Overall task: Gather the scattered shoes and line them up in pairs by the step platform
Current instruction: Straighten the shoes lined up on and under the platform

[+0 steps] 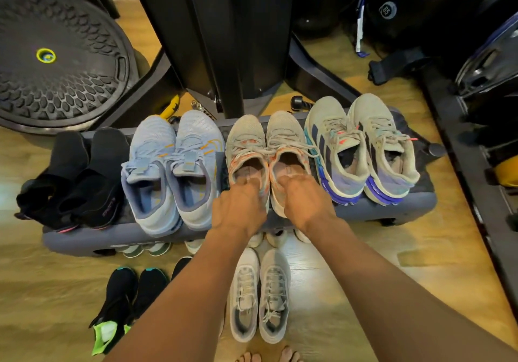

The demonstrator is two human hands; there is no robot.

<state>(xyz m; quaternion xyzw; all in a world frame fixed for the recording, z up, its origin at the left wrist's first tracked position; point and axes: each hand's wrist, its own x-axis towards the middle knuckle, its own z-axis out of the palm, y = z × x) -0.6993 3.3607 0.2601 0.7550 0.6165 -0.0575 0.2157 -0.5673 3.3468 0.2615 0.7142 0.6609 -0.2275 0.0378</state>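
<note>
Beige with orange flecks, the left beige shoe (245,143) and right beige shoe (286,137) sit side by side on the grey step platform (409,206), between the light blue pair (173,160) and the striped pair (361,148). The left hand (238,210) hooks its fingers into the first shoe's heel opening, and the right hand (305,202) into the second's.

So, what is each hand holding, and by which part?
The left hand grips the left beige shoe by its heel collar; the right hand, the right beige shoe likewise.
</note>
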